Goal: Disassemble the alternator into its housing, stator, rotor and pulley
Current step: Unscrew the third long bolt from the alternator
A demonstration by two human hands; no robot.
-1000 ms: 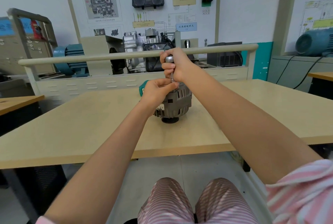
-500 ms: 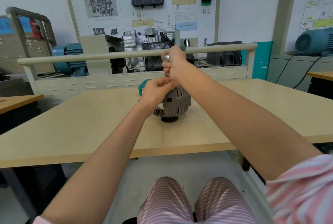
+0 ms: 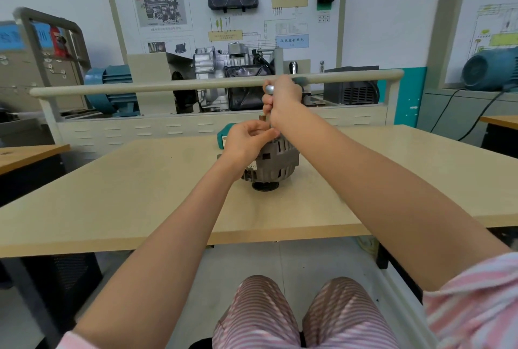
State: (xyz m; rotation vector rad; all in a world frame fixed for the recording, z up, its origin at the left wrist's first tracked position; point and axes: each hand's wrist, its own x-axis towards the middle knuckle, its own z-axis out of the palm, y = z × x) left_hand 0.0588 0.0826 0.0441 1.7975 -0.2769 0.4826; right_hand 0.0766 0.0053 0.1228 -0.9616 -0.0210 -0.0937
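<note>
Nearest the camera: striped pink trousers on the knees and, at the lower right, a pink striped sleeve. Both bare forearms reach forward over the pale wooden table [image 3: 117, 202].

Mid-table: grey ribbed cast-metal alternator [image 3: 276, 162], standing on end with its dark pulley [image 3: 265, 186] downward, touching the table. Housing not yet split; stator and rotor remain inside, not visible.

Left hand [image 3: 246, 139]: fingers curled, pinching at the top of the alternator where the tool shaft meets it. What exactly it pinches is hidden by the fingers.

Right hand [image 3: 283, 99]: fist closed round the silver-capped metal driver handle [image 3: 269, 89], held upright directly above the alternator's top face.

Change over the last second: the right hand has shifted only slightly on the handle; the alternator has not moved and the left hand keeps its pinch. Judgement: a top-face fastener is being turned out, with the task early and no part yet separated.

Behind the alternator: a teal object [image 3: 225, 135], partly hidden. Farther back: a beige rail [image 3: 168, 87], then a cutaway gearbox trainer [image 3: 224, 65] and wall display board [image 3: 224, 6].
</note>
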